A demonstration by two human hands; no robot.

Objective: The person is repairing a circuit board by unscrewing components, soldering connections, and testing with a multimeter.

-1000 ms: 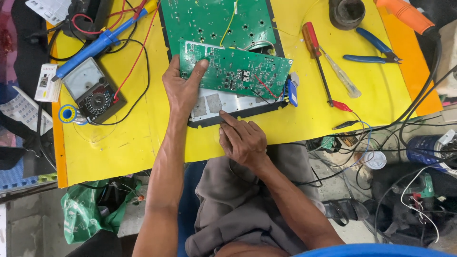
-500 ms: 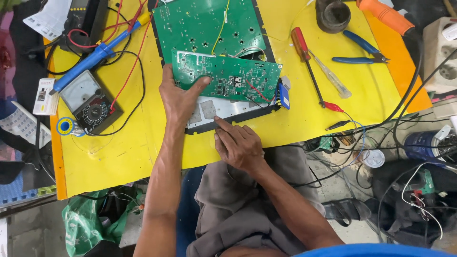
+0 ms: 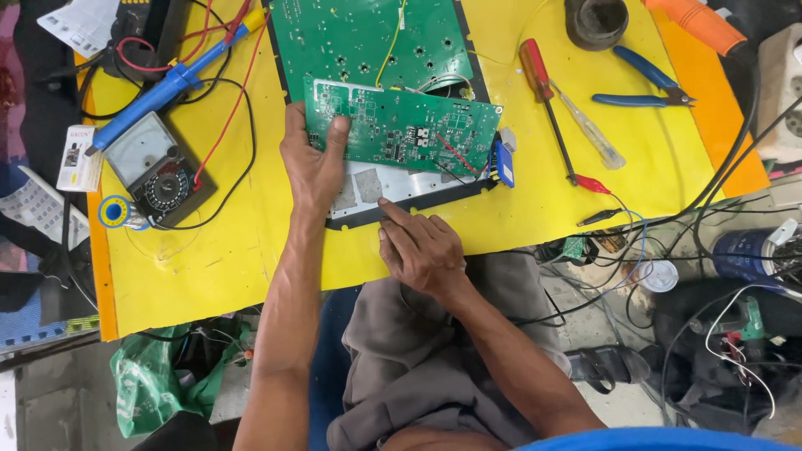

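Left hand point(image 3: 313, 167) grips the near edge of a small green circuit board point(image 3: 401, 125), tilting it up; right hand point(image 3: 422, 246), forefinger extended, presses the grey metal plate point(image 3: 376, 188) beneath.

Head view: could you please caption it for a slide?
Left hand lifts a green circuit board while right hand touches the metal plate beneath.

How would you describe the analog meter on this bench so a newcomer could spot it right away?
Start at the yellow mat and go to its left side, left of the left hand. The multimeter lies there, tilted, below the blue soldering iron. It alone has a pale needle window above a black round dial.
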